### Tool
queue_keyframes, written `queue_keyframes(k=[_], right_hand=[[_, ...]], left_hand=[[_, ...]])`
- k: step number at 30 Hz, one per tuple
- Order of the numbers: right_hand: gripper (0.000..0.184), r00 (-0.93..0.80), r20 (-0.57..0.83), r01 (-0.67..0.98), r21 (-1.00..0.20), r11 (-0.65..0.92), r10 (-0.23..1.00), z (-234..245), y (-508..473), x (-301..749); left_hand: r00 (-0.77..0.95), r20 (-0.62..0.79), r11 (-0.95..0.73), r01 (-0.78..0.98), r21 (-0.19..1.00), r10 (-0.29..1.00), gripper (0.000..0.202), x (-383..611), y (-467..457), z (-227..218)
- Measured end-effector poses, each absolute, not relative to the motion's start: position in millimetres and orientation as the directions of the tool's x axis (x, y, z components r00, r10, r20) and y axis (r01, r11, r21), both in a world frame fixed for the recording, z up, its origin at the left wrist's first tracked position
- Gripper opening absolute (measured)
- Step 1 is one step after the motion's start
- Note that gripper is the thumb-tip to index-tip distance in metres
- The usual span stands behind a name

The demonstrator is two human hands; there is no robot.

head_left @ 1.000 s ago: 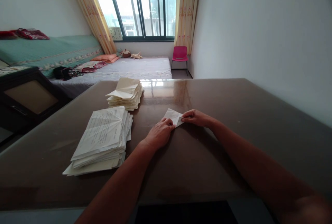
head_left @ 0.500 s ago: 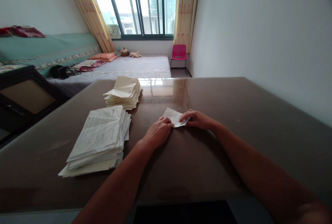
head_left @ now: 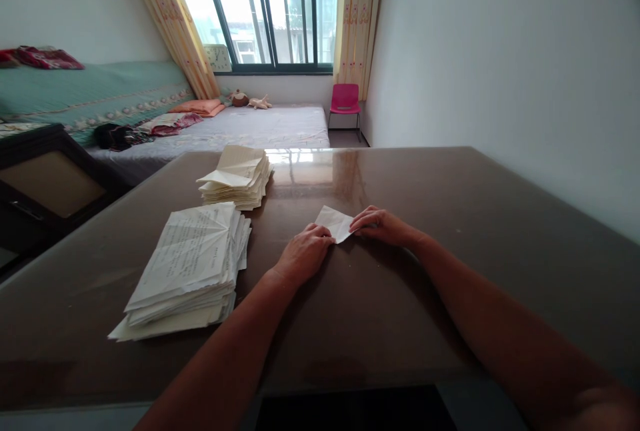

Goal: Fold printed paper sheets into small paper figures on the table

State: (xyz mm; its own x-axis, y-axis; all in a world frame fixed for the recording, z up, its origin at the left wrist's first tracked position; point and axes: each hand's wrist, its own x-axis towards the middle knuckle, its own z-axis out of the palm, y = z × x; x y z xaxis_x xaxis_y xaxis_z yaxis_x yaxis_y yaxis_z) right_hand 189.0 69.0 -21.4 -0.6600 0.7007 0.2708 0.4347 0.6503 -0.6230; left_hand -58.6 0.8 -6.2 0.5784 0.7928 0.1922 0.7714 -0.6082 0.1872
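A small folded sheet of white paper (head_left: pixel 334 221) lies on the brown glossy table (head_left: pixel 430 198), between my two hands. The fingers of my left hand (head_left: pixel 309 248) are closed on its near left edge. On the other side, my right hand (head_left: pixel 379 224) has its fingers curled and pressed together at the paper's right edge. The thumb of the right hand is mostly hidden. To the left of my hands sits a stack of printed, creased sheets (head_left: pixel 183 254), and behind it a stack of cream folded paper (head_left: pixel 240 168).
Past the table's far edge is a bed (head_left: pixel 285 126) with pillows and soft toys. A pink chair (head_left: pixel 345 99) stands by the window wall. A dark cabinet (head_left: pixel 55 178) is at the left, and a white wall (head_left: pixel 500 64) runs along the right.
The right part of the paper now lies folded flatter, and my right hand has shifted slightly along its right edge. My left hand has stayed at the near left edge.
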Motion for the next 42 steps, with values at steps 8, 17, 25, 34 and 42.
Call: queue_keyframes(k=[8, 17, 25, 34, 42], right_hand=[[0.040, -0.461, 0.140, 0.734, -0.494, 0.465, 0.876, -20, 64, 173], [0.030, -0.308, 0.072, 0.895, -0.316, 0.314, 0.949, -13, 56, 158], [0.026, -0.306, 0.047, 0.898, -0.319, 0.305, 0.951, -11, 54, 157], [0.026, -0.299, 0.038, 0.891, -0.346, 0.293, 0.953, -11, 57, 158], [0.028, -0.278, 0.062, 0.878, -0.389, 0.280, 0.959, -20, 64, 161]], left_hand=[[0.582, 0.170, -0.605, 0.780, 0.162, 0.795, 0.031, -57, -3, -3], [0.582, 0.130, -0.596, 0.793, 0.126, 0.802, 0.030, -56, -6, -1], [0.520, 0.109, -0.528, 0.846, 0.068, 0.847, 0.032, -49, -10, 0], [0.548, 0.083, -0.548, 0.836, -0.023, 0.832, 0.033, -46, -13, 1], [0.558, 0.111, -0.560, 0.829, -0.013, 0.823, 0.033, -48, -12, -7]])
